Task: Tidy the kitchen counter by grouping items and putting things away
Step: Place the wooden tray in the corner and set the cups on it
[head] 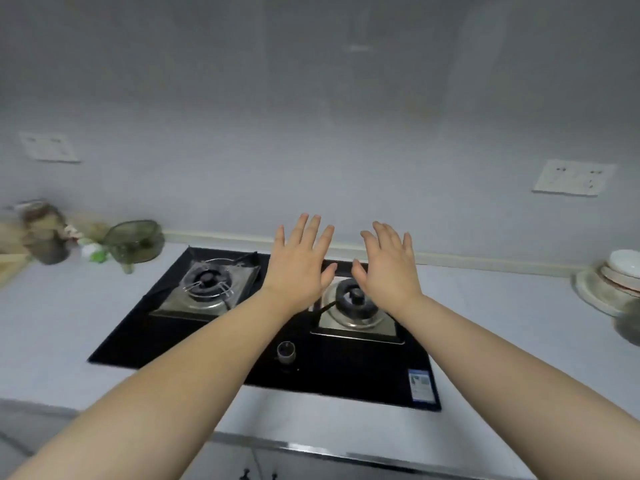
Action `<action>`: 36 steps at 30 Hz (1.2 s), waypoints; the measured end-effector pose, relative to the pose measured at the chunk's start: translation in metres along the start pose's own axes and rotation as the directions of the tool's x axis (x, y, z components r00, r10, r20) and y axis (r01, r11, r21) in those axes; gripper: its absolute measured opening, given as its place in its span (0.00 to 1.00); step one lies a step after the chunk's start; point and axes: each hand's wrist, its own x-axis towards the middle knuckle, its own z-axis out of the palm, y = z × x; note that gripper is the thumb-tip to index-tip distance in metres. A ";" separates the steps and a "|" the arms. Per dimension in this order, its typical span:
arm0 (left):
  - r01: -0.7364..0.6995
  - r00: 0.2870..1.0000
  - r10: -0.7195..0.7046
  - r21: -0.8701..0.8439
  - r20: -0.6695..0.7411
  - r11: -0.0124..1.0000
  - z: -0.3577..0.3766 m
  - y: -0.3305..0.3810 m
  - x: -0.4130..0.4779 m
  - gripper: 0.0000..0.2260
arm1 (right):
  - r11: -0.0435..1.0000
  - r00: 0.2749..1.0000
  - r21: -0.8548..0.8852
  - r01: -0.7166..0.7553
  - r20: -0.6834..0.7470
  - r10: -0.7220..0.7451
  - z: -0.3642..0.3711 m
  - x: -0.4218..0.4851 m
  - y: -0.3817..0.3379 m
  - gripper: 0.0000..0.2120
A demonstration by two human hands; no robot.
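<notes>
Nesting dishes (pixel 621 271) at far right

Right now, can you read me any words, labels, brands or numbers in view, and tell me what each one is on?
No text can be read.
Sticker on the front right corner of the hob: it has print, but too blurred to read.
Right wall socket and left wall socket: only dark marks, no legible lettering.
Jar at far left: too blurred to tell whether it has a label.

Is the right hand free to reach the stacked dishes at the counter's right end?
Probably yes: the right hand is open and empty, with only bare counter before the stacked dishes.
</notes>
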 end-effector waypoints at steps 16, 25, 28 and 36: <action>0.538 0.836 -0.548 0.162 0.021 0.827 -0.013 -0.244 -0.197 0.29 | 0.871 0.886 0.189 0.453 0.016 -0.464 0.057 0.033 -0.322 0.27; 0.670 0.719 -0.690 0.185 0.078 0.719 0.013 -0.366 -0.218 0.29 | 0.826 0.850 0.273 0.494 0.050 -0.525 0.118 0.089 -0.441 0.28; 0.685 0.705 -0.704 0.178 0.088 0.707 0.016 -0.407 -0.215 0.29 | 0.808 0.827 0.279 0.520 0.072 -0.557 0.131 0.114 -0.481 0.27; 0.767 0.640 -0.768 0.038 0.040 0.641 0.023 -0.505 -0.248 0.27 | 0.745 0.764 0.293 0.599 0.069 -0.642 0.167 0.160 -0.587 0.28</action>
